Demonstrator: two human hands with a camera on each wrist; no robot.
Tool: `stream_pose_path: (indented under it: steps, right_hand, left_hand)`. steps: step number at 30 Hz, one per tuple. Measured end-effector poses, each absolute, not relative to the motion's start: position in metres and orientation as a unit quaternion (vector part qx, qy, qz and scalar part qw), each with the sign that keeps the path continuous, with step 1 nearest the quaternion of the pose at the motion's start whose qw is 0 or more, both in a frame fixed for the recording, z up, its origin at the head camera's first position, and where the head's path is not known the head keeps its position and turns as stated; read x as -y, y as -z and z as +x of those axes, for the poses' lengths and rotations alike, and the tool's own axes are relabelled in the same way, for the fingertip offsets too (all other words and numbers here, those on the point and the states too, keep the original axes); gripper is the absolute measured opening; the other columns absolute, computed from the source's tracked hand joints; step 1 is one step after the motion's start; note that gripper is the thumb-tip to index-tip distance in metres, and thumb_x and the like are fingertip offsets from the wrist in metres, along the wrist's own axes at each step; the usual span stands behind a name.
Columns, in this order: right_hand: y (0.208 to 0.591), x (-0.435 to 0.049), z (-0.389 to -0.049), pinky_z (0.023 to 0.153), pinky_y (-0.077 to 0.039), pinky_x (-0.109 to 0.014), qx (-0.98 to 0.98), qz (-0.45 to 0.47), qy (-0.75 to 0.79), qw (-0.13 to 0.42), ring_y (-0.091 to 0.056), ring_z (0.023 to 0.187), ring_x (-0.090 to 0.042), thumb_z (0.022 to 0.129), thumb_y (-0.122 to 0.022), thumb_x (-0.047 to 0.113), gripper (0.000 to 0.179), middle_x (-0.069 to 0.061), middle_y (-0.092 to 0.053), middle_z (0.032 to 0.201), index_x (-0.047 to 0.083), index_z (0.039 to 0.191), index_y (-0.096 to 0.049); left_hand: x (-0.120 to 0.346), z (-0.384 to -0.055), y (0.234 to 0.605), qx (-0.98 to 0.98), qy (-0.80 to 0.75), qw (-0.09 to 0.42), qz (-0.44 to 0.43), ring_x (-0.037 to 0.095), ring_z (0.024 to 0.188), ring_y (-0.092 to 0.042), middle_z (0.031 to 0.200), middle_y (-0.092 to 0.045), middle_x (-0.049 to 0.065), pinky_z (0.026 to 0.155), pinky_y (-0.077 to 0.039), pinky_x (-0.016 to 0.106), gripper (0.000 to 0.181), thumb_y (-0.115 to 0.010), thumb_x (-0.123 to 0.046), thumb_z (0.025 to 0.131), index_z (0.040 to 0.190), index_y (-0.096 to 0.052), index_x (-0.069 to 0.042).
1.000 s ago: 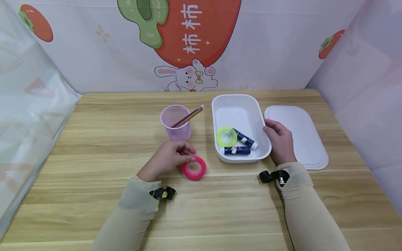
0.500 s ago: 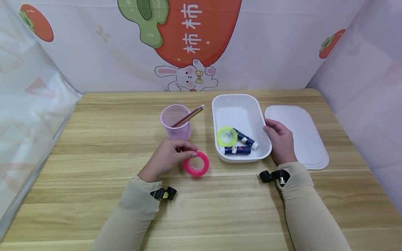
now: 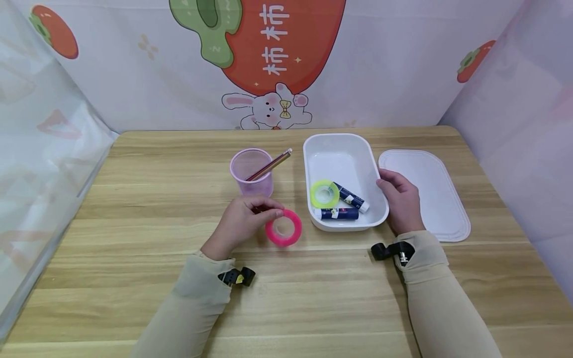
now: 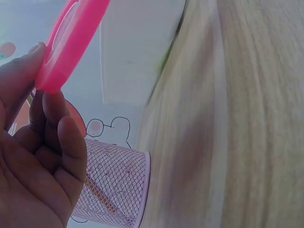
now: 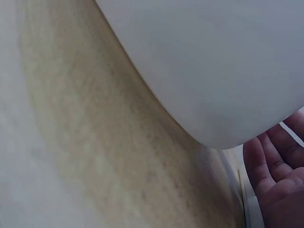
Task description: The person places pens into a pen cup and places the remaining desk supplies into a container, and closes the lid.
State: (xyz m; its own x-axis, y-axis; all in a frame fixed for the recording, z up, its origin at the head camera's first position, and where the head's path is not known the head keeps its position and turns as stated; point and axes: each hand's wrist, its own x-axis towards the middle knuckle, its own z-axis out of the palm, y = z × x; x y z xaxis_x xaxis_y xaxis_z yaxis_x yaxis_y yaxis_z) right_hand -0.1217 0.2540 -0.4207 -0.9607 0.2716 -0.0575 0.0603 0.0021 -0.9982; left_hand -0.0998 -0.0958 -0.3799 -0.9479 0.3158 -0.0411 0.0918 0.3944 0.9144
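Note:
A roll of tape in a bright pink ring (image 3: 283,228) is pinched at its edge by my left hand (image 3: 243,219), raised off the table in the left wrist view. My right hand (image 3: 400,201) holds the right side of a white box (image 3: 340,141), its thumb at the rim. Fingers (image 5: 259,164) show beside the box's outer wall in the right wrist view. Inside the box lie a yellow-green tape roll (image 3: 317,194) and two dark blue glue sticks (image 3: 338,214) with white ends.
A pink mesh pencil cup (image 3: 256,188) with a few pencils (image 3: 273,164) leaning in it stands behind my left hand. A white lid (image 3: 438,199) lies right of the box, partly behind my right hand. A printed cloth (image 3: 380,64) hangs at the table's back edge.
My left hand has lifted the pink tape roll and moved it slightly away from me and to the right. The right hand stays at the box.

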Motion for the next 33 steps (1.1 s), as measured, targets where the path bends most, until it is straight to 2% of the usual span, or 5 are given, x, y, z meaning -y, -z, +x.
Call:
stream_pose_path:
  steps: [10,26,33]
  right_hand:
    - [0.4196,-0.2533,-0.1227,0.082,-0.055,-0.016,0.716,-0.119,-0.683,0.081,-0.061,0.108,-0.015,0.099,-0.062,0.016,0.038,-0.006,-0.064,0.121,0.001,0.134,-0.062]
    - [0.4182,-0.2529,-0.1230,0.083,-0.055,-0.016,0.731,-0.124,-0.666,0.078,-0.061,0.110,-0.016,0.099,-0.062,0.018,0.038,-0.009,-0.063,0.126,0.003,0.134,-0.062]
    - [0.4193,-0.2541,-0.1223,0.082,-0.055,-0.015,0.720,-0.120,-0.679,0.079,-0.061,0.109,-0.016,0.099,-0.063,0.018,0.037,-0.008,-0.064,0.123,0.003,0.133,-0.063]
  left_hand:
    - [0.0951,-0.0987,0.3781,-0.822,-0.550,0.060,0.139,0.021,0.079,-0.058,0.089,-0.073,-0.002,0.066,-0.051,0.028,0.009,-0.079,-0.017,0.088,0.096,-0.080,-0.013]
    - [0.0918,-0.0985,0.3784,-0.815,-0.558,0.036,0.152,0.020,0.076,-0.059,0.088,-0.073,-0.001,0.064,-0.050,0.025,0.008,-0.079,-0.014,0.088,0.094,-0.080,-0.010]
    - [0.0867,-0.0991,0.3771,-0.820,-0.553,0.042,0.140,0.018,0.080,-0.060,0.090,-0.073,-0.001,0.068,-0.052,0.026,0.009,-0.079,-0.016,0.089,0.095,-0.079,-0.010]
